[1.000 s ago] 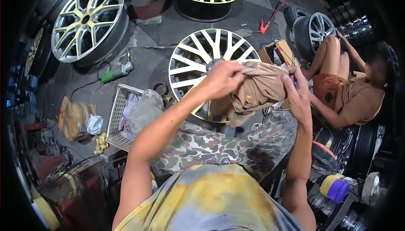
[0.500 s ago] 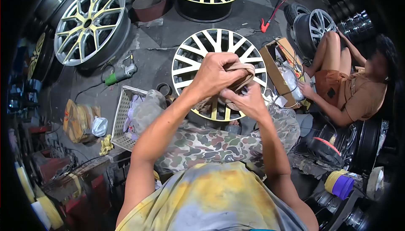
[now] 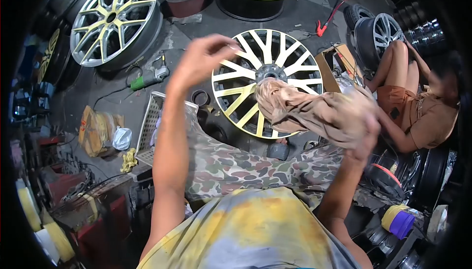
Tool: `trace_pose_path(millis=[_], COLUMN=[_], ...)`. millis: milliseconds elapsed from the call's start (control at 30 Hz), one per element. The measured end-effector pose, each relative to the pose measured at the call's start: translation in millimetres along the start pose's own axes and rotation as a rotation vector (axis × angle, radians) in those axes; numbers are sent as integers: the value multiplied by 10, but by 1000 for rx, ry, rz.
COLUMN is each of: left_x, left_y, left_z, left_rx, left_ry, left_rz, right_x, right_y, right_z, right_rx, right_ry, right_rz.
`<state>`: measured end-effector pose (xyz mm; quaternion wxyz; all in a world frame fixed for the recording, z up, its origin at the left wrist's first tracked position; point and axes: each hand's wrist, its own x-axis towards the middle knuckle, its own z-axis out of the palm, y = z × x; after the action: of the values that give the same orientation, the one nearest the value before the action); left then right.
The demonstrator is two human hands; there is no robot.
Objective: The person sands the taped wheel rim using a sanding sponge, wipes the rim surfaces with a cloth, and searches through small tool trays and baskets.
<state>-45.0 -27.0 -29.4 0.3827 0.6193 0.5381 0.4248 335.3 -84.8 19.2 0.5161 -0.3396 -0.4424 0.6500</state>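
While the right hand [image 3: 363,116] grips one end of a brown cloth [image 3: 307,109] in the head view, the left hand [image 3: 200,63] hovers near the far left edge of the wheel [image 3: 269,71], fingers spread and empty. The cloth crosses the wheel's near right edge; held one-sided, its loose end could snag on spokes [image 3: 238,91].

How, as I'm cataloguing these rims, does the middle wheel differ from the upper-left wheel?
The middle wheel has a pale yellow outer edge; the upper-left wheel a silver one. A cloth hides part of the middle wheel, while the upper-left wheel is uncovered. Both have branching spokes bearing yellow.
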Motion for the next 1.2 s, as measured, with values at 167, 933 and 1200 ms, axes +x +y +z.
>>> trace_pose_path(millis=[167,933,1200], left_x=[-54,-270,-264], left_y=[-317,-509,-512], left_z=[-503,-789,-766], left_rx=[-215,152,223], left_ry=[421,339,325], left_rz=[-164,-218,-210], right_x=[687,1359,1428], right_y=[1798,2844,2965], right_z=[326,802,793], right_rx=[-715,-1215,-1237], right_ry=[-289,-620,-759], right_rz=[112,50,-70])
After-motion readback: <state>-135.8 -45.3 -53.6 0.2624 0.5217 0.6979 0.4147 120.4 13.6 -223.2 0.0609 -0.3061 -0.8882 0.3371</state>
